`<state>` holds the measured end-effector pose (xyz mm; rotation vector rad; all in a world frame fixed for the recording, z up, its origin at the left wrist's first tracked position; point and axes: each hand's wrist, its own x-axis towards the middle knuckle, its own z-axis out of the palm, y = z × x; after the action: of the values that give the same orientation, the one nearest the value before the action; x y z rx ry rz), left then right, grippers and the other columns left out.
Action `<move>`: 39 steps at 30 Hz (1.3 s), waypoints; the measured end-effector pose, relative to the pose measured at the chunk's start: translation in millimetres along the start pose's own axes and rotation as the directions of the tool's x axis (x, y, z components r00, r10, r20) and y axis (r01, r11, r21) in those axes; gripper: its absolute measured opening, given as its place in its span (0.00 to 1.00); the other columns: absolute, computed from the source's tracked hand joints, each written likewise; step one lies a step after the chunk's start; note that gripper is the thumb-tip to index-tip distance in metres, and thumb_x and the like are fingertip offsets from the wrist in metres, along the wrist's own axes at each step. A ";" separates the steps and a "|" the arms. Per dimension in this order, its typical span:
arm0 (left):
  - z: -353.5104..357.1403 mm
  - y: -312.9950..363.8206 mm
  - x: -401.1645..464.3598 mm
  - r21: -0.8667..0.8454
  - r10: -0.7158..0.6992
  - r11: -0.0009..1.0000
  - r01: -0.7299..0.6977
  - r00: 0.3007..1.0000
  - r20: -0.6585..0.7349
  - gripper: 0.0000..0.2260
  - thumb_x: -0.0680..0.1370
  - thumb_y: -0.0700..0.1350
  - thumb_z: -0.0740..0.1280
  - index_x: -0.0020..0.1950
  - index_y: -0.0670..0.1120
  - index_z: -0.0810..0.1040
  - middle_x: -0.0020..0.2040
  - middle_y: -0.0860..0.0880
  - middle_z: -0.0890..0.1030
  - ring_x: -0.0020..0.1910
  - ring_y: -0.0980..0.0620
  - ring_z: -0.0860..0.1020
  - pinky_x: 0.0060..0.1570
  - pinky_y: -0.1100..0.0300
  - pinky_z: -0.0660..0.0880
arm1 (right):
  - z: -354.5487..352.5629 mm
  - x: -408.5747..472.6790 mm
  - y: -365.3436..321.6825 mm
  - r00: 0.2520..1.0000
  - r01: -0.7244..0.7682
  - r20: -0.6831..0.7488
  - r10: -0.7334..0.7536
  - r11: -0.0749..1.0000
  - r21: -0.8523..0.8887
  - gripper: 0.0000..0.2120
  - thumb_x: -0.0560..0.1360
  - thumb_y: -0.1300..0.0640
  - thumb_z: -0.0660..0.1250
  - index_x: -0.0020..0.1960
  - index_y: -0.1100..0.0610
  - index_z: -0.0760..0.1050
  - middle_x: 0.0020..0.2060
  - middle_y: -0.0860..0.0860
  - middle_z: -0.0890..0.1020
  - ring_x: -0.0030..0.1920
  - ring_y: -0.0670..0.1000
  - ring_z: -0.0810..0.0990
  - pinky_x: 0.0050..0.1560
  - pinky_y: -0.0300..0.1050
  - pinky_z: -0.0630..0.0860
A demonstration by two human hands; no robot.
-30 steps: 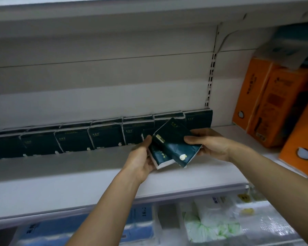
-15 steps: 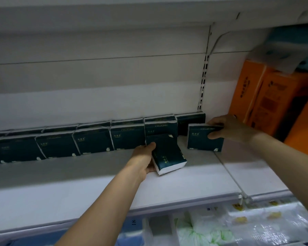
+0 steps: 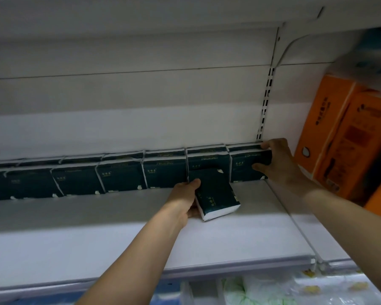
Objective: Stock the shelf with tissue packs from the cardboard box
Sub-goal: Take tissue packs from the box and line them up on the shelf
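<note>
Dark-green tissue packs (image 3: 121,178) upright along shelf (image 3: 119,249) back.

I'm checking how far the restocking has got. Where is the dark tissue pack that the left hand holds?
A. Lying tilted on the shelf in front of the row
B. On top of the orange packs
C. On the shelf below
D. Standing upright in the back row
A: the left hand holds the tissue pack tilted on the shelf, in front of the back row.
</note>
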<state>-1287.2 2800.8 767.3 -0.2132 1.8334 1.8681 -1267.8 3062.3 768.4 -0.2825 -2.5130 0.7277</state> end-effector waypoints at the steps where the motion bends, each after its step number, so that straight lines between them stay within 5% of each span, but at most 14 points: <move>1: -0.2 -0.3 0.1 0.002 0.001 1.000 -0.001 1.000 0.000 0.08 0.84 0.47 0.62 0.55 0.43 0.76 0.48 0.41 0.83 0.43 0.43 0.82 0.37 0.51 0.80 | 1.2 -0.5 -0.3 1.000 0.012 -0.011 -0.012 1.000 -0.002 0.25 0.68 0.61 0.78 0.60 0.61 0.70 0.59 0.55 0.67 0.58 0.51 0.68 0.57 0.38 0.66; 9: -0.5 -0.7 -4.9 -0.017 0.010 1.000 -0.010 1.000 0.008 0.10 0.84 0.47 0.63 0.59 0.42 0.76 0.48 0.42 0.84 0.42 0.44 0.83 0.33 0.54 0.79 | 1.4 -3.9 -4.0 0.999 0.025 -0.024 -0.026 0.998 -0.055 0.26 0.68 0.55 0.78 0.60 0.60 0.71 0.61 0.56 0.67 0.61 0.55 0.69 0.56 0.42 0.69; 12: -1.6 -3.2 -8.7 -0.040 0.002 0.999 -0.001 1.000 0.026 0.10 0.83 0.47 0.64 0.61 0.42 0.76 0.51 0.42 0.84 0.44 0.44 0.83 0.35 0.54 0.81 | -5.5 -14.3 -12.0 0.981 0.055 -0.179 -0.072 0.994 -0.098 0.27 0.71 0.48 0.75 0.64 0.58 0.70 0.61 0.55 0.69 0.61 0.54 0.68 0.58 0.48 0.70; 14: -1.1 -6.0 -9.9 -0.038 0.004 0.999 -0.002 0.999 0.038 0.11 0.82 0.47 0.65 0.61 0.43 0.77 0.52 0.42 0.85 0.47 0.43 0.84 0.42 0.50 0.83 | -12.3 -24.9 -23.1 0.957 0.097 -0.274 -0.090 0.995 0.013 0.19 0.75 0.47 0.69 0.60 0.57 0.72 0.56 0.53 0.74 0.55 0.53 0.73 0.53 0.51 0.74; 17: 2.3 -7.8 -12.4 0.010 0.035 0.999 -0.035 0.998 0.054 0.09 0.81 0.49 0.66 0.56 0.44 0.80 0.51 0.43 0.85 0.49 0.43 0.84 0.56 0.47 0.81 | -20.0 -34.5 -39.2 0.996 0.086 -0.035 -0.080 0.961 0.261 0.17 0.78 0.44 0.64 0.50 0.58 0.76 0.43 0.53 0.80 0.45 0.53 0.78 0.46 0.53 0.76; 21: 9.9 -10.0 -17.4 0.050 0.113 0.992 -0.119 0.987 0.115 0.10 0.80 0.48 0.68 0.59 0.46 0.79 0.51 0.43 0.86 0.47 0.45 0.84 0.54 0.48 0.80 | -24.7 -47.0 -66.0 0.939 -0.053 0.336 -0.072 0.936 0.348 0.31 0.74 0.35 0.61 0.46 0.65 0.77 0.41 0.58 0.81 0.40 0.51 0.78 0.43 0.47 0.71; 24: 16.5 -10.9 -20.5 0.070 0.148 0.984 -0.161 0.976 0.163 0.11 0.79 0.47 0.70 0.60 0.45 0.78 0.50 0.44 0.85 0.47 0.46 0.84 0.49 0.52 0.81 | -24.8 -55.7 -73.3 0.865 -0.168 0.501 -0.018 0.931 0.323 0.22 0.76 0.39 0.64 0.51 0.58 0.81 0.44 0.49 0.83 0.42 0.44 0.79 0.43 0.37 0.72; 26: 20.1 -10.5 -23.7 0.068 0.158 0.982 -0.174 0.968 0.193 0.12 0.79 0.47 0.70 0.60 0.44 0.78 0.48 0.45 0.85 0.44 0.49 0.84 0.41 0.57 0.81 | -22.1 -60.4 -68.2 0.850 -0.154 0.526 -0.036 0.937 0.312 0.18 0.74 0.39 0.67 0.52 0.53 0.81 0.46 0.47 0.85 0.46 0.46 0.82 0.49 0.40 0.76; 29: 25.2 -11.7 -26.7 0.060 0.168 0.981 -0.184 0.964 0.208 0.14 0.78 0.47 0.71 0.61 0.43 0.78 0.47 0.46 0.85 0.41 0.51 0.84 0.35 0.61 0.78 | -23.9 -67.8 -61.1 0.848 -0.183 0.530 -0.021 0.926 0.330 0.20 0.71 0.39 0.70 0.49 0.55 0.81 0.43 0.49 0.85 0.44 0.49 0.83 0.45 0.42 0.74; 32: 31.5 -10.5 -29.8 0.046 0.165 0.983 -0.179 0.962 0.217 0.16 0.81 0.53 0.67 0.61 0.43 0.79 0.49 0.45 0.86 0.46 0.48 0.85 0.46 0.55 0.80 | -27.8 -70.6 -53.7 0.849 -0.238 0.527 0.024 0.909 0.342 0.27 0.65 0.34 0.74 0.50 0.57 0.80 0.43 0.55 0.84 0.44 0.56 0.81 0.44 0.48 0.73; 34: 34.8 -9.0 -32.7 0.000 0.142 0.989 -0.145 0.969 0.203 0.20 0.83 0.58 0.61 0.61 0.43 0.78 0.52 0.44 0.85 0.49 0.45 0.83 0.54 0.49 0.79 | -29.5 -71.6 -46.0 0.861 -0.285 0.505 0.058 0.878 0.385 0.31 0.62 0.32 0.74 0.53 0.55 0.80 0.48 0.56 0.85 0.50 0.60 0.82 0.52 0.57 0.77; 39: 36.7 -5.8 -35.7 -0.061 0.141 0.989 -0.132 0.976 0.167 0.16 0.84 0.58 0.58 0.52 0.47 0.75 0.50 0.44 0.83 0.50 0.46 0.81 0.50 0.52 0.78 | -38.0 -69.2 -20.2 0.905 -0.382 0.404 0.136 0.678 0.628 0.29 0.64 0.44 0.75 0.60 0.57 0.75 0.54 0.55 0.84 0.56 0.58 0.82 0.60 0.62 0.77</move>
<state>-1245.2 2827.4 781.1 0.0570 1.7248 1.9602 -1190.3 3039.6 778.7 -0.2634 -2.2748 1.9213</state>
